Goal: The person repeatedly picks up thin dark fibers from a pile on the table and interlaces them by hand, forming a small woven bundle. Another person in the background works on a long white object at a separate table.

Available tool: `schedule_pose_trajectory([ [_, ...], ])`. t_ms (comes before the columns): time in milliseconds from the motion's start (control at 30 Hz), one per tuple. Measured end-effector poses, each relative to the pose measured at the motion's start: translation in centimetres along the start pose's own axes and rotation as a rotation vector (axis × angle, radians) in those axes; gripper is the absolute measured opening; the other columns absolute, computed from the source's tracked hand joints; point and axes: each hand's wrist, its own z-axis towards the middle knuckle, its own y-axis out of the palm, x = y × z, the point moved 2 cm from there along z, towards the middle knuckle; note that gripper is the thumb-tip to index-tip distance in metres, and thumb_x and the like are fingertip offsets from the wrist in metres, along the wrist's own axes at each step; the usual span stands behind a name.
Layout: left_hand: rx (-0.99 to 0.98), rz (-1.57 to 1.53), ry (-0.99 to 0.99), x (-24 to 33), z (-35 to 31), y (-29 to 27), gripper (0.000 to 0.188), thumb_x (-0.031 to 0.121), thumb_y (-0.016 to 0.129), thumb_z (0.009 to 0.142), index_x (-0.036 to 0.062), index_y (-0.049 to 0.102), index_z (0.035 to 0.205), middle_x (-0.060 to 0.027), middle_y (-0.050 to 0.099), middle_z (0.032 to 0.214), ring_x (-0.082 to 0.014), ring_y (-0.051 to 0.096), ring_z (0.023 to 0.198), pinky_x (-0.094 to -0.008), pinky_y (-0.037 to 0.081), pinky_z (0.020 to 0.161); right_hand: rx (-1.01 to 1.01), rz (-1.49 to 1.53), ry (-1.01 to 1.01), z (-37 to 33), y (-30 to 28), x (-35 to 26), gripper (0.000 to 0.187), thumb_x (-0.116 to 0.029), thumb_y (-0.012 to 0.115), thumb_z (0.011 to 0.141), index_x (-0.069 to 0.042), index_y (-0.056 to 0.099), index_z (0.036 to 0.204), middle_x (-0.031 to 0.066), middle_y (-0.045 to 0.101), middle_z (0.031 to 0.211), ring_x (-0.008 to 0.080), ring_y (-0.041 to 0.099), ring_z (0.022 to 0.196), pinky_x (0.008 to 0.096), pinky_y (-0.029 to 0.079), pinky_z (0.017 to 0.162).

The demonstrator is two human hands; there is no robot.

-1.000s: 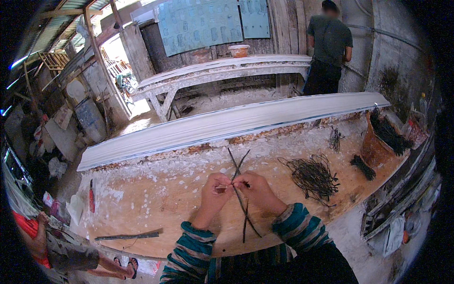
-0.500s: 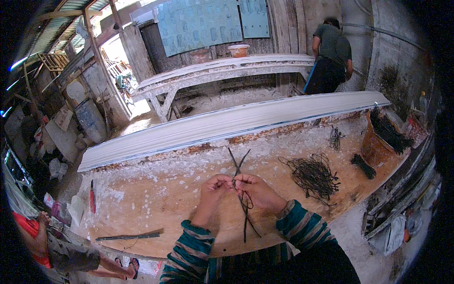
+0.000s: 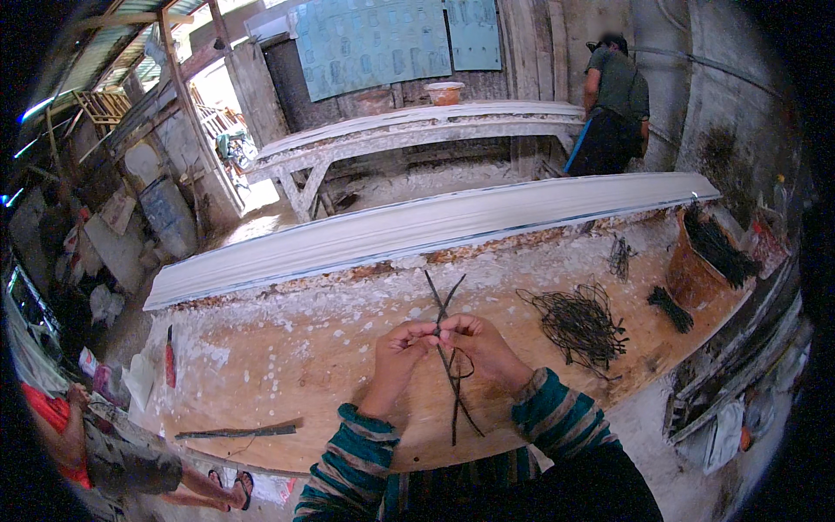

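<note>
In the head view, the left hand [image 3: 402, 352] and right hand [image 3: 477, 346] are pinching thin dark sticks [image 3: 457, 383] just below the frame's centre, the sticks crossing above and below the grip. A dark loop [image 3: 470, 367] is hanging by the right hand. Right of centre, a black wire tangle [image 3: 581, 326] is lying on the table [image 3: 304, 374], near an orange bucket [image 3: 691, 271].
</note>
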Motion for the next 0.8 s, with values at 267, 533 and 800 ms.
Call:
schedule_pose_trajectory([
  [267, -0.017, -0.076, -0.155, -0.2, 0.1, -0.1, 0.014, 0.006, 0.063, 0.076, 0.0028, 0.059, 0.09, -0.0012, 0.061, 0.079, -0.006, 0.054, 0.067, -0.0183, 0.042, 0.056, -0.009, -0.139, -0.059, 0.5, -0.5, 0.7, 0.005, -0.009, 0.058, 0.081, -0.007, 0.054, 0.082, -0.0027, 0.055, 0.078, 0.0042, 0.049, 0.071, 0.0181, 0.039, 0.063],
  [533, -0.097, -0.245, -0.198, -0.2, 0.1, -0.4, 0.01, 0.008, 0.06, 0.078, 0.0047, 0.057, 0.087, -0.0012, 0.06, 0.08, -0.0056, 0.053, 0.065, -0.0165, 0.039, 0.052, -0.045, -0.088, -0.061, 0.2, 0.1, -0.1, 0.01, -0.007, 0.059, 0.079, -0.008, 0.05, 0.083, -0.0029, 0.053, 0.075, 0.0043, 0.05, 0.071, 0.0183, 0.039, 0.06],
  [800, 0.087, -0.123, -0.117, 0.1, 0.6, -1.7, 0.01, 0.018, 0.057, 0.082, 0.0096, 0.053, 0.08, 0.0019, 0.055, 0.075, -0.0078, 0.054, 0.068, -0.0196, 0.042, 0.056, -0.097, -0.064, -0.153, -0.2, 0.7, -0.5, 0.017, -0.004, 0.054, 0.082, -0.011, 0.038, 0.081, -0.0026, 0.048, 0.077, 0.0056, 0.047, 0.071, 0.0189, 0.038, 0.062],
])
